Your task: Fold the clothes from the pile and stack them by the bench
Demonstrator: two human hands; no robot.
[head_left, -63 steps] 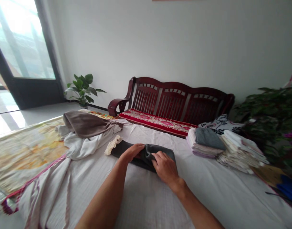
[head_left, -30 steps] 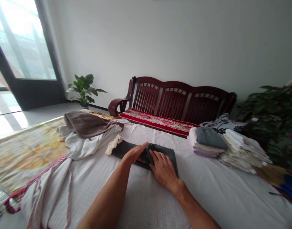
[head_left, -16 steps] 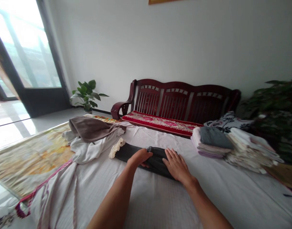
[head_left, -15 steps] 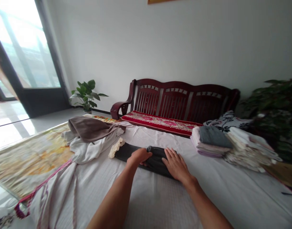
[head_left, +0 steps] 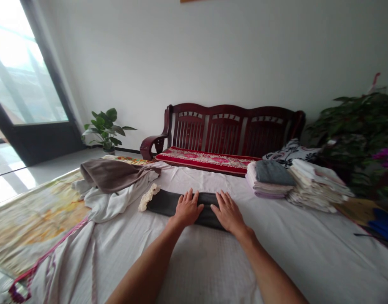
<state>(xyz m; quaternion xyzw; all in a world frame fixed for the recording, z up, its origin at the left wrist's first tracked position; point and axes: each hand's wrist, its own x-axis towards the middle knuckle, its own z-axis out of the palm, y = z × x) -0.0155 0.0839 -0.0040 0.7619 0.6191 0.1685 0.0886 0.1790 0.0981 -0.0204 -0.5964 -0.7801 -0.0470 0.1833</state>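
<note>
A dark grey folded garment (head_left: 166, 203) lies as a long strip on the white cloth (head_left: 194, 261) in front of me. Cream ruffled trim (head_left: 148, 197) edges its left end. My left hand (head_left: 188, 208) rests flat on the middle of the strip, fingers spread. Flat on its right part lies my right hand (head_left: 227, 212), its fingers also apart. The palms hide some of the dark fabric beneath them. Neither hand grips anything.
To the left are a crumpled brown garment (head_left: 108, 175) and a white one (head_left: 107, 204). On the right stand a stack of folded towels (head_left: 271, 179) and a pile of cream cloths (head_left: 319, 185). A red wooden bench (head_left: 222, 131) stands behind.
My left hand has let go of the fabric it was pinching and now lies flat with fingers spread. The small fold between the hands is smoothed down. The view has turned slightly right.
</note>
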